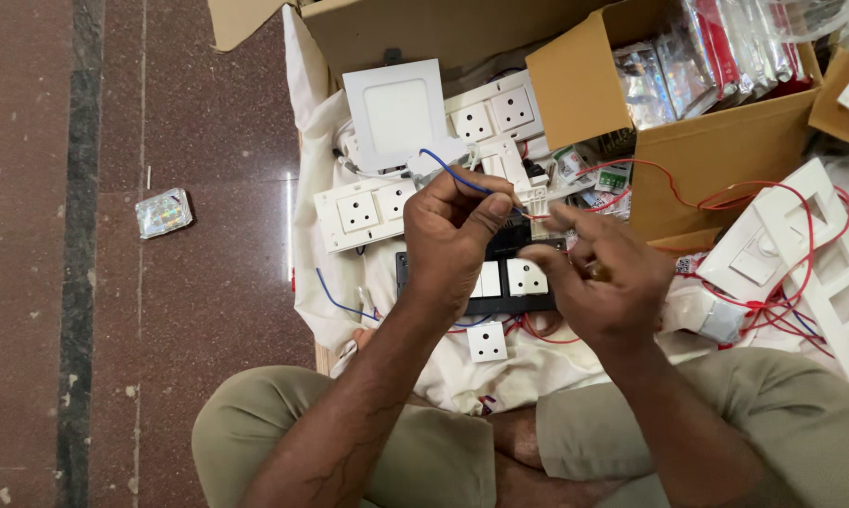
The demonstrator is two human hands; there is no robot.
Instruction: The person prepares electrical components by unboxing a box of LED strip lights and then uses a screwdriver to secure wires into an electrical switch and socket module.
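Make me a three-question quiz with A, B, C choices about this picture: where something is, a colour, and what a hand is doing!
1. Where does the shiny foil packet lie?
A. on the floor
B. in the box
C. on a knee

2. What colour is the wire at the left hand?
A. green
B. blue
C. yellow

3. What is the left hand doing?
A. lying flat
B. pinching the wire
C. waving

Answers: 1 A, it sits on the red floor. 2 B, a blue loop runs to the fingers. 3 B, thumb and finger close on it.
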